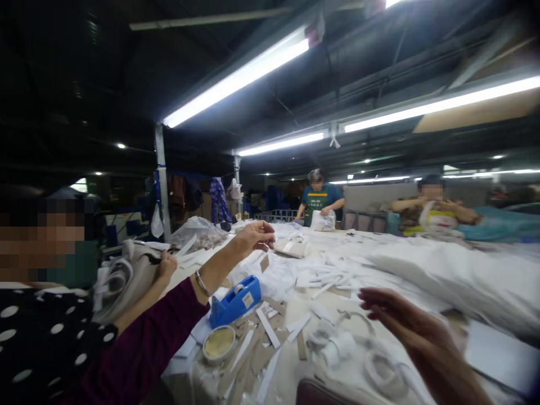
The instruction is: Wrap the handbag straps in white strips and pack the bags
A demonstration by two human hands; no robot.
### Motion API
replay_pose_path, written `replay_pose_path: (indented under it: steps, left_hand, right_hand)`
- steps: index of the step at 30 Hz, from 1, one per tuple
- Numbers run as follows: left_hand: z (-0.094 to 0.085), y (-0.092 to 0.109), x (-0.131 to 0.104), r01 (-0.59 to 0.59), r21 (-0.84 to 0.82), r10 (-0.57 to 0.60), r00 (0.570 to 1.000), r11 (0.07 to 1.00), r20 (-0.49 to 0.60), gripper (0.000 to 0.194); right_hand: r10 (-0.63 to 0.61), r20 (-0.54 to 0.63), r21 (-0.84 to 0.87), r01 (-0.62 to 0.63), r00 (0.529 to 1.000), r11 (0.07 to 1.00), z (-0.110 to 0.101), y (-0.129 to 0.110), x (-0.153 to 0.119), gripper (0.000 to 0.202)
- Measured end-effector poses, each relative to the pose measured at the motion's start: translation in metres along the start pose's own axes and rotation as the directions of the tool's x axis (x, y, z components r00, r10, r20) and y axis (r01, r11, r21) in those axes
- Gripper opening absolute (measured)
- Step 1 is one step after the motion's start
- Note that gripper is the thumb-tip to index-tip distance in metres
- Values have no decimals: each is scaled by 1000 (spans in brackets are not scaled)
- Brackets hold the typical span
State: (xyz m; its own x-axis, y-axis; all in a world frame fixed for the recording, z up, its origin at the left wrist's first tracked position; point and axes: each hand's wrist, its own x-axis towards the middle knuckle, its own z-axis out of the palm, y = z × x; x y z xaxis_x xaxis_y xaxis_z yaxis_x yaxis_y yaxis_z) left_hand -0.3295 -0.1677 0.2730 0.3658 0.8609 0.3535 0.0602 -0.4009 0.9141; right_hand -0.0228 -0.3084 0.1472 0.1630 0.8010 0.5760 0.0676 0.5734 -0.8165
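A left hand [256, 236] is extending over a littered worktable [287, 368], a brown tag [264, 263] hanging just below it, the right hand [392, 312] hovering near white rolls [340, 349], a blue tape dispenser [236, 302] sitting beside cardboard strips [264, 359], an aproned co-worker [317, 203] handling a white bag [323, 221].

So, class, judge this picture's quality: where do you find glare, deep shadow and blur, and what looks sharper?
Head view: the nearest long tube light glares white; head view: the ceiling sinks to near black; head view: the right hand is blurred, while the blue tape dispenser looks sharper.
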Motion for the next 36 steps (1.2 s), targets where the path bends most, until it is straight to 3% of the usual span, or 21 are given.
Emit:
replay_pose_path:
  steps: [3,7,12,15,20,25,32,34,36]
  left_hand:
    - [64,15,-22,46,-51,-44,999,998,30,27]
    - [134,25,-53,25,-183,-26,1000,983,-7,23]
    - [203,29,-79,-9,-323,-2,999,946,-34,26]
    - [231,32,-86,-41,-363,35,999,931,-22,28]
    - [252,39,-84,-66,-369,69,998,927,-6,28]
    - [259,38,-73,-63,-364,76,997,929,21,28]
    - [260,28,-61,-51,-185,88,976,981,201,23]
    - [261,23,-60,-12,-138,49,961,990,271,23]
    - [264,18,-60,30,-97,5,941,995,337,23]
  right_hand:
    - [78,68,105,-85,995,991,22,-25,-4,30]
    - [93,27,96,-96,995,991,37,-45,-23,28]
    - [-12,-225,-211,-36,974,977,39,-43,-51,46]
    - [-138,-365,-333,9,921,943,33,-34,-56,35]
    - [-138,-405,-304,9,904,953,7,-32,-62,9]
    - [-55,-378,-261,-50,924,964,-12,-19,-73,13]
    - [200,-253,-246,-262,947,933,-37,20,-90,25]
    - [208,-202,-273,-259,957,927,-46,17,-88,36]
    - [144,-140,-220,-173,980,960,-52,7,-81,49]
